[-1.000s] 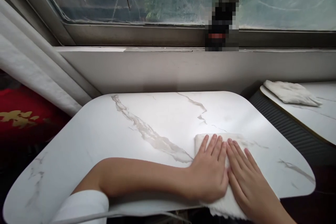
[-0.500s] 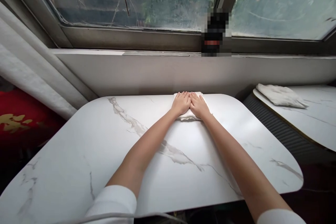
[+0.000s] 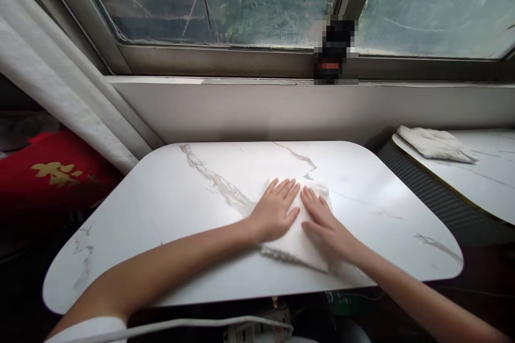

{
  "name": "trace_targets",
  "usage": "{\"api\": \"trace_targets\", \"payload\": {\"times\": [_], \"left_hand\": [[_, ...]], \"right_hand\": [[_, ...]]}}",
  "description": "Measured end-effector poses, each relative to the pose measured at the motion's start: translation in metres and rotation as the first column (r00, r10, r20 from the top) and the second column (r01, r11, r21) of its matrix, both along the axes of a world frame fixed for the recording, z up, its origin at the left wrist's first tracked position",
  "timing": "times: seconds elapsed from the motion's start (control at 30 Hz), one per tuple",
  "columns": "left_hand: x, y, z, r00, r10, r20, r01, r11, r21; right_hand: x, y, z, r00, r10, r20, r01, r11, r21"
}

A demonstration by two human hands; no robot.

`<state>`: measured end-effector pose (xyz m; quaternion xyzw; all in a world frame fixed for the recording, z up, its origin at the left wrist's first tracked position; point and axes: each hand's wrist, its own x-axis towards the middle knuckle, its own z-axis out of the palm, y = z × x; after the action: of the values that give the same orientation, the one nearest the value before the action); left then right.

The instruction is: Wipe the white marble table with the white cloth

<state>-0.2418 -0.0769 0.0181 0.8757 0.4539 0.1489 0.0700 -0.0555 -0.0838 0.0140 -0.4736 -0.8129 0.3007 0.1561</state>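
Observation:
A folded white cloth [image 3: 295,241] lies flat on a white marble-patterned tabletop [image 3: 201,257], right of its middle. My left hand [image 3: 276,211] rests palm down on the cloth's left part, fingers stretched out and pointing away from me. On the cloth's right part lies my right hand [image 3: 324,222], also flat, its fingers extended and a little blurred. The two hands are close together with a narrow strip of cloth showing between them. Part of the cloth is hidden under both palms.
Beyond the tabletop is a wall under a window [image 3: 213,5]. A second marbled table [image 3: 491,182] at the right bears another white cloth [image 3: 436,143]. At the left hang a pale curtain [image 3: 68,69] and a red fabric [image 3: 56,177]. A white cable [image 3: 201,323] crosses the near edge.
Both hands and the cloth under them have come from the table's far edge toward me, to its nearer half. The elbows have bent outward, and the view has shifted slightly.

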Motion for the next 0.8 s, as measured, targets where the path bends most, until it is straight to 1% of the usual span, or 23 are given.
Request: {"api": "trace_targets", "payload": {"times": [0.07,0.13,0.17,0.23,0.27,0.33,0.5,0.6,0.63,0.7,0.8], "left_hand": [[-0.008,-0.034,0.003,1.0,0.005,-0.001,-0.005,1.0,-0.005],[-0.014,-0.054,0.004,0.999,0.03,-0.021,-0.03,1.0,-0.005],[-0.017,-0.058,0.003,0.998,0.053,-0.037,-0.053,0.999,-0.004],[-0.023,-0.052,0.001,0.99,0.119,-0.069,-0.119,0.993,0.001],[-0.027,-0.042,0.0,0.984,0.16,-0.081,-0.16,0.987,0.007],[-0.036,-0.014,-0.003,0.97,0.225,-0.097,-0.224,0.974,0.02],[-0.067,0.08,-0.005,0.949,0.281,-0.141,-0.278,0.96,0.043],[-0.079,0.127,-0.004,0.931,0.327,-0.161,-0.321,0.945,0.06],[-0.082,0.138,-0.003,0.926,0.339,-0.165,-0.332,0.941,0.067],[-0.084,0.154,-0.002,0.919,0.356,-0.168,-0.347,0.935,0.078],[-0.085,0.161,-0.003,0.913,0.371,-0.169,-0.362,0.928,0.084]], "right_hand": [[-0.002,-0.032,0.006,0.998,0.057,0.021,-0.057,0.998,0.003],[-0.011,-0.048,0.011,0.993,0.082,0.082,-0.086,0.996,0.04],[-0.018,-0.049,0.013,0.99,0.08,0.118,-0.089,0.993,0.072],[-0.035,-0.039,0.013,0.981,0.051,0.187,-0.082,0.984,0.159],[-0.044,-0.028,0.013,0.976,0.037,0.214,-0.081,0.977,0.2],[-0.063,0.002,0.01,0.968,0.021,0.252,-0.086,0.964,0.251],[-0.107,0.096,0.004,0.955,-0.038,0.295,-0.068,0.938,0.34],[-0.126,0.142,0.002,0.951,-0.091,0.296,-0.031,0.923,0.384],[-0.131,0.153,0.002,0.95,-0.105,0.295,-0.019,0.92,0.391],[-0.137,0.169,0.002,0.948,-0.121,0.294,-0.007,0.916,0.401],[-0.138,0.178,0.001,0.95,-0.127,0.287,-0.007,0.906,0.423]]}}
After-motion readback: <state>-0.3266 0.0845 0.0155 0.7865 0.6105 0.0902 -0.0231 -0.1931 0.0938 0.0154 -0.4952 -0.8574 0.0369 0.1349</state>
